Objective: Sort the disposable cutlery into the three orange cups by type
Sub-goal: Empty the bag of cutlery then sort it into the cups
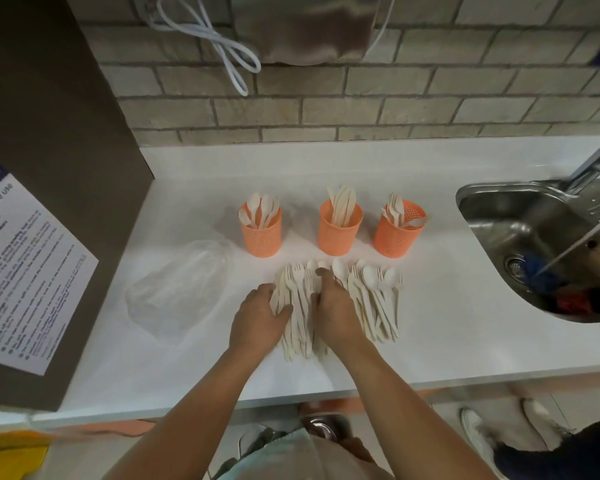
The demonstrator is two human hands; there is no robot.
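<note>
Three orange cups [340, 233] part-filled; most cutlery [374, 306] lies unsorted on surface [465, 341], left hand [258, 315] and right hand [333, 306] resting loose-fingered atop.

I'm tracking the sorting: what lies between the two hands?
In the head view, a bundle of pale cutlery lies on the white counter between the left hand and the right hand, touching both.

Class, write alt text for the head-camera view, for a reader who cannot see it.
A person's left hand and right hand rest on a pile of pale disposable cutlery on a white counter. Behind it, the left orange cup holds spoons, the middle orange cup knives, the right orange cup forks.
</note>
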